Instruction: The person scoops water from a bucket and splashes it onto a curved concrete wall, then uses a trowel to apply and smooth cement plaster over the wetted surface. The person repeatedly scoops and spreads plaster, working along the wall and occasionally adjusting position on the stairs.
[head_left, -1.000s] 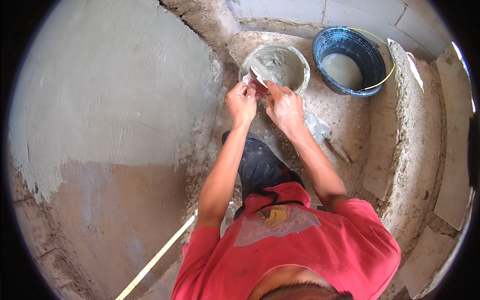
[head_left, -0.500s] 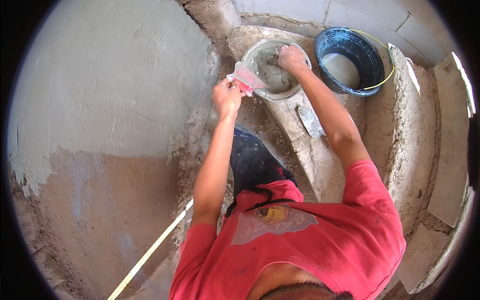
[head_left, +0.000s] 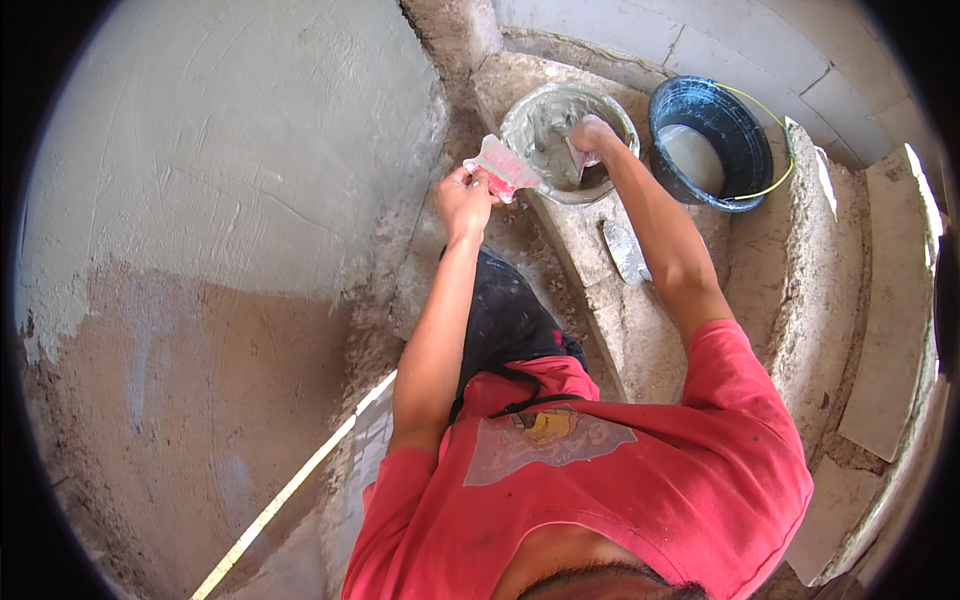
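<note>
My left hand (head_left: 465,203) is closed on the handle end of a red putty scraper (head_left: 500,168) with a pale, translucent blade. Its blade sits just off the left rim of a round bucket (head_left: 515,172) holding wet grey plaster (head_left: 548,138). Over that bucket, my right hand (head_left: 594,135) is closed on a second, pinkish scraper (head_left: 578,158). The lower edge of this scraper reaches down into the plaster, and my fingers hide most of its handle. A metal trowel blade (head_left: 626,252) lies on the concrete step below the bucket, partly covered by my right forearm.
A dark blue-black bucket (head_left: 762,160) with a yellow handle and pale liquid inside stands right of the plaster bucket. On the left is a wall with smooth grey plaster (head_left: 230,140) above bare brown surface (head_left: 220,380). A long pale strip (head_left: 290,490) slants beside my left arm. Curved concrete steps (head_left: 815,300) rise at right.
My right hand has shifted within the bucket, and the pinkish scraper in it now shows. The plaster's surface has changed shape. My left hand still holds its scraper; the whole view has shifted slightly.
</note>
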